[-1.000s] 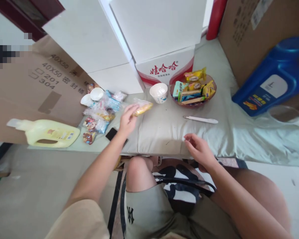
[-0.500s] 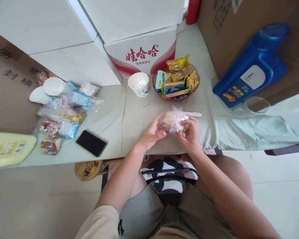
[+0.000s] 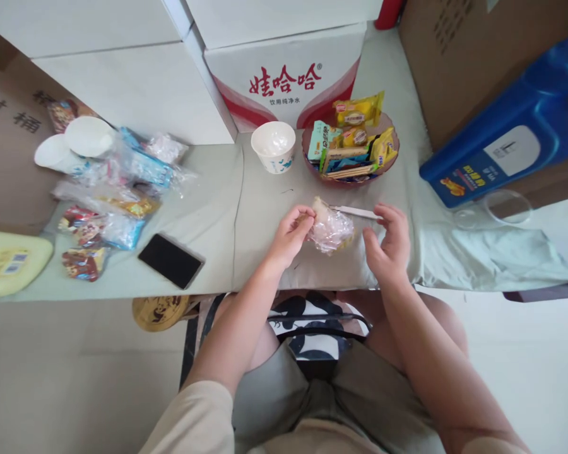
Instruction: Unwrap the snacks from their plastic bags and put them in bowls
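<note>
A snack in a clear plastic wrapper [image 3: 330, 228] lies near the front of the pale green cloth-covered table [image 3: 208, 208]. My left hand [image 3: 289, 234] pinches the wrapper's left end. My right hand [image 3: 389, 243] hovers just right of the wrapper, fingers loosely curled and apart, holding nothing. A white pen-like tool [image 3: 355, 212] lies just behind the wrapper. Farther back stand a white paper cup [image 3: 273, 146] and a reddish bowl [image 3: 390, 165] full of packaged snacks.
A black phone [image 3: 171, 260] lies left of my hands. Several snack packets [image 3: 108, 208] and white cups [image 3: 76, 144] crowd the table's left side. A yellow jug [image 3: 7, 268] is far left, a blue jug [image 3: 506, 135] right. White and brown boxes line the back.
My left hand carried the wrapped snack from the left pile to the table's middle. Both hands held it half a second ago; now my right hand has let go and sits beside it.
</note>
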Action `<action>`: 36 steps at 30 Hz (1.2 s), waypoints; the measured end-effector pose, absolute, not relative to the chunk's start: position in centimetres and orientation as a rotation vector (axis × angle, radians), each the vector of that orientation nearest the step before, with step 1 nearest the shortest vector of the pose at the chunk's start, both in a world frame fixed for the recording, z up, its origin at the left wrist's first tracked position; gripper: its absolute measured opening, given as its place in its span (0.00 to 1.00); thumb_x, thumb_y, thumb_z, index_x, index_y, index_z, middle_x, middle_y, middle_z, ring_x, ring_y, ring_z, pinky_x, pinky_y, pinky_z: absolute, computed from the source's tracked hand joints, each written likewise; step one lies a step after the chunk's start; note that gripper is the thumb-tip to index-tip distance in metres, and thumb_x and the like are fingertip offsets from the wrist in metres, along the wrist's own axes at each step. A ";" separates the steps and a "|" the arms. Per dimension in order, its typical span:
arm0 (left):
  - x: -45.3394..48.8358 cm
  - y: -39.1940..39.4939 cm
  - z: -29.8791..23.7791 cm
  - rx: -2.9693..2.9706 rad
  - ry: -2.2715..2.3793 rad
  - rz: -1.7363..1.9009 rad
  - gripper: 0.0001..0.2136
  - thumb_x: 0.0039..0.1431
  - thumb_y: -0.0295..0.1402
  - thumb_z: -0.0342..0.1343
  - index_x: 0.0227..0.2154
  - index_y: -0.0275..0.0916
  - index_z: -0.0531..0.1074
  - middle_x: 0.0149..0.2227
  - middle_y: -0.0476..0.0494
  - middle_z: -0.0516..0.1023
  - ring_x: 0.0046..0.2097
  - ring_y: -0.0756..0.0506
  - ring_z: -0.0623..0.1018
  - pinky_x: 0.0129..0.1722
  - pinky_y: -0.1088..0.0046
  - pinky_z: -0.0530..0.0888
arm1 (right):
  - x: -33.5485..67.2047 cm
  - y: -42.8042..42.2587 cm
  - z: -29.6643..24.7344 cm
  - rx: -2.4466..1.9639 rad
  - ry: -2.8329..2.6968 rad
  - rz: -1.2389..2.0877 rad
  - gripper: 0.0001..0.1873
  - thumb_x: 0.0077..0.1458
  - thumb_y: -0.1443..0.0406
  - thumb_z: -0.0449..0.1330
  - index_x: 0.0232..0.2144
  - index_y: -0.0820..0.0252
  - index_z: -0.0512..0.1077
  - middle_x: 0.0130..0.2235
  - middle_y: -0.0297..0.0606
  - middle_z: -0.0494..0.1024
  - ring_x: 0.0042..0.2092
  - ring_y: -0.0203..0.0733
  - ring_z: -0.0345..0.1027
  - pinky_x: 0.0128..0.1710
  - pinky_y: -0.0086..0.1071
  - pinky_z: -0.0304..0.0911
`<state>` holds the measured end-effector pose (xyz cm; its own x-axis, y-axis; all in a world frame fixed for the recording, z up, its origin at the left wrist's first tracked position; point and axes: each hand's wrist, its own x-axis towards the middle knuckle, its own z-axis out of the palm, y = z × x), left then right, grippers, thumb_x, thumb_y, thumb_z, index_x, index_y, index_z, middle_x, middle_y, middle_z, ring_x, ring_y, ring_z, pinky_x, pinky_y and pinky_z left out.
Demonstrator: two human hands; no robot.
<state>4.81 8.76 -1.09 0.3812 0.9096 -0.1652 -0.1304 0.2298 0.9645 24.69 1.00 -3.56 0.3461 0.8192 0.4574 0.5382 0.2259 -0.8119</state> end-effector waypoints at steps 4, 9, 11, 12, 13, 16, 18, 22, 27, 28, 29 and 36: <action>4.7 8.4 -1.2 1.342 0.872 0.665 0.13 0.59 0.44 0.62 0.41 0.42 0.72 0.26 0.54 0.68 0.26 0.52 0.67 0.27 0.77 0.65 | 24.4 0.2 -4.2 -1.271 -1.323 0.894 0.42 0.57 0.50 0.66 0.68 0.45 0.56 0.69 0.49 0.64 0.53 0.49 0.75 0.51 0.47 0.74; 4.3 7.9 -1.3 1.398 0.913 0.574 0.21 0.57 0.43 0.64 0.51 0.43 0.70 0.27 0.55 0.70 0.27 0.52 0.68 0.31 0.76 0.68 | 23.8 -0.9 -3.1 -1.177 -1.456 1.096 0.33 0.57 0.43 0.64 0.59 0.47 0.71 0.70 0.47 0.63 0.65 0.57 0.66 0.58 0.52 0.70; 4.2 8.0 -1.4 1.401 0.960 0.611 0.20 0.57 0.43 0.65 0.49 0.42 0.71 0.29 0.54 0.71 0.29 0.52 0.70 0.32 0.76 0.69 | 23.8 -1.0 -2.6 -1.152 -1.537 1.070 0.36 0.54 0.38 0.63 0.57 0.49 0.74 0.71 0.47 0.62 0.71 0.61 0.56 0.63 0.56 0.64; 4.1 8.1 -1.5 1.403 0.989 0.634 0.19 0.57 0.44 0.64 0.48 0.41 0.72 0.29 0.53 0.72 0.29 0.52 0.70 0.33 0.76 0.69 | 23.7 -1.0 -2.5 -1.143 -1.571 1.054 0.38 0.51 0.36 0.65 0.56 0.49 0.75 0.72 0.47 0.60 0.73 0.62 0.53 0.65 0.57 0.61; 4.1 8.2 -1.6 1.407 1.014 0.650 0.18 0.58 0.44 0.64 0.46 0.40 0.73 0.30 0.53 0.74 0.30 0.52 0.71 0.33 0.76 0.70 | 23.7 -1.0 -2.4 -1.148 -1.593 1.029 0.37 0.49 0.37 0.66 0.53 0.50 0.76 0.72 0.46 0.59 0.73 0.62 0.52 0.67 0.58 0.59; 4.2 8.7 -1.9 1.464 1.043 0.658 0.16 0.59 0.43 0.63 0.45 0.38 0.77 0.34 0.48 0.79 0.33 0.50 0.75 0.35 0.74 0.72 | 23.2 -0.8 -2.8 -1.226 -1.589 0.887 0.20 0.54 0.45 0.68 0.38 0.53 0.79 0.68 0.45 0.64 0.70 0.59 0.58 0.67 0.56 0.60; 4.3 9.1 -2.1 1.536 1.038 0.658 0.15 0.59 0.42 0.63 0.43 0.37 0.79 0.38 0.44 0.83 0.36 0.48 0.78 0.39 0.72 0.74 | 23.0 -0.5 -3.1 -1.269 -1.543 0.786 0.15 0.59 0.51 0.65 0.31 0.54 0.77 0.63 0.46 0.70 0.66 0.57 0.64 0.65 0.55 0.62; 4.4 9.6 -2.0 1.616 0.904 0.568 0.17 0.57 0.45 0.64 0.42 0.36 0.82 0.43 0.40 0.85 0.41 0.44 0.80 0.43 0.69 0.75 | 22.7 -0.2 -3.2 -1.330 -1.460 0.720 0.14 0.53 0.55 0.69 0.38 0.55 0.75 0.60 0.48 0.70 0.63 0.57 0.65 0.62 0.54 0.64; 4.3 9.5 -1.4 1.422 0.720 0.500 0.30 0.52 0.53 0.68 0.54 0.42 0.77 0.44 0.42 0.84 0.36 0.47 0.79 0.38 0.70 0.75 | 22.8 -0.1 -3.1 -1.385 -1.347 0.983 0.32 0.50 0.55 0.70 0.55 0.52 0.67 0.50 0.42 0.77 0.44 0.48 0.74 0.44 0.43 0.73; 4.4 9.3 -1.4 1.332 0.700 0.540 0.34 0.52 0.56 0.67 0.58 0.44 0.74 0.46 0.42 0.83 0.37 0.46 0.80 0.38 0.70 0.76 | 22.7 0.0 -3.3 -1.372 -1.263 1.008 0.30 0.51 0.53 0.69 0.53 0.51 0.66 0.45 0.39 0.77 0.40 0.45 0.73 0.41 0.41 0.73; 4.6 9.1 -1.5 1.251 0.679 0.581 0.37 0.51 0.57 0.66 0.61 0.47 0.70 0.48 0.41 0.82 0.40 0.45 0.81 0.40 0.69 0.77 | 22.6 0.1 -3.6 -1.357 -1.154 1.003 0.28 0.51 0.52 0.69 0.51 0.51 0.65 0.41 0.36 0.76 0.37 0.43 0.72 0.39 0.39 0.72; 7.5 7.0 -4.1 1.127 0.824 0.825 0.41 0.45 0.50 0.74 0.60 0.48 0.63 0.54 0.41 0.78 0.52 0.40 0.80 0.53 0.60 0.77 | 21.3 0.3 -4.4 -1.453 -0.762 0.796 0.20 0.60 0.45 0.60 0.40 0.52 0.63 0.38 0.35 0.75 0.40 0.42 0.71 0.40 0.36 0.70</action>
<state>7.50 7.02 -4.10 0.4567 0.8791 -0.1361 -0.1371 0.2207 0.9657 21.30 0.29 -4.36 0.5439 0.8386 -0.0299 -0.0066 -0.0314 -0.9995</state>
